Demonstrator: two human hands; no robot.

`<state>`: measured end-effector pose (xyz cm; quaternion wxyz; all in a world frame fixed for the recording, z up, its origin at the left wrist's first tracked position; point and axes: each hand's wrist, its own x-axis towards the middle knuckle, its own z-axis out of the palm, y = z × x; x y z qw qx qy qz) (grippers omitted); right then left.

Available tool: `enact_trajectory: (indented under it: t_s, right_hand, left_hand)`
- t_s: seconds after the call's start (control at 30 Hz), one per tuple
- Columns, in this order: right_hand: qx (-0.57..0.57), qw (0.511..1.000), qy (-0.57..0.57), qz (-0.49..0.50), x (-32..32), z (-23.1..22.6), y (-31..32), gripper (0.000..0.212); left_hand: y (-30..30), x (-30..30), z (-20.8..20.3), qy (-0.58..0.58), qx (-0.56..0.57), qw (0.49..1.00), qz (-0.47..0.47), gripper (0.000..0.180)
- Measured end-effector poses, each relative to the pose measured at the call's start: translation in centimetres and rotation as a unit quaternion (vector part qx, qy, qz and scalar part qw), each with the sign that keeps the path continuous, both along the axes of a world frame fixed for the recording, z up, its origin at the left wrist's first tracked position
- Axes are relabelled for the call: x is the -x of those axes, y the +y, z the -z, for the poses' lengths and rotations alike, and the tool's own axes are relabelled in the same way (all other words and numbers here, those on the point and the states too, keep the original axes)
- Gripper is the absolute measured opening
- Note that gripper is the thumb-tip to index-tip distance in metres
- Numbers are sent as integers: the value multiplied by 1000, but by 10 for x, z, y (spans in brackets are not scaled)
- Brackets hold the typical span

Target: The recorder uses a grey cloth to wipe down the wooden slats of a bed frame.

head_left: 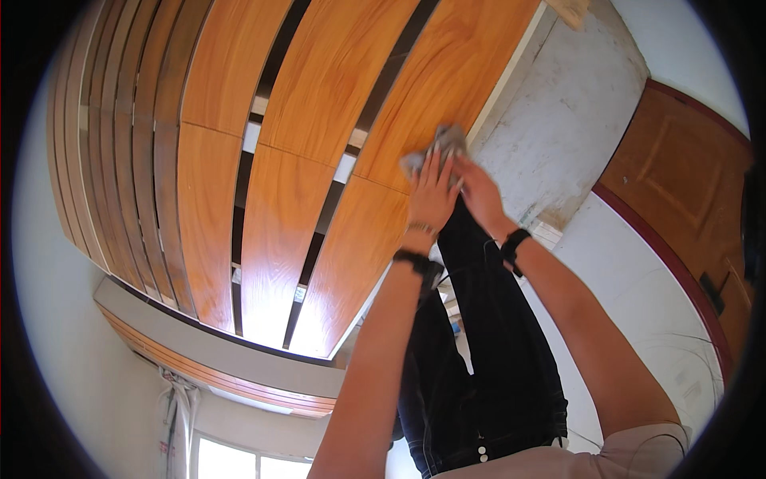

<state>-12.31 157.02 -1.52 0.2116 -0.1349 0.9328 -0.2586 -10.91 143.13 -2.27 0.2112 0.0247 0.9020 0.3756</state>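
Note:
A crumpled grey cloth lies against the nearest of the glossy orange-brown wooden panels, beside its right edge. My left hand is on the cloth, its fingers stretched over it and pressing it to the wood. From the right, my right hand grips the cloth's near side, close against the left. Some of the right fingers are hidden behind the cloth and the left hand. Both wrists wear black bands.
Dark gaps with pale spacers divide the panels. Narrower brown slats stand farther left. A grey concrete-like floor patch lies to the right, with a brown door beyond. A window shows at lower left.

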Motion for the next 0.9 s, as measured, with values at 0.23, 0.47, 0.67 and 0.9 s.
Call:
enact_trajectory:
  t_s: [0.23,0.47,0.67,0.9]
  right_hand:
    - [71,972,-110,-196,-101,-20,-86,28]
    - [160,948,-157,-224,-111,-72,-167,16]
    - [137,962,-161,-172,-54,-215,-73,15]
    - [102,970,-16,-222,-56,-395,-42,33]
  left_hand:
    - [-103,-151,-31,-133,63,985,85,77]
    - [-156,-197,-93,-306,29,940,-148,62]
    - [-89,-118,-237,-185,50,981,-20,48]
    - [-87,-86,-389,-51,37,992,110,45]
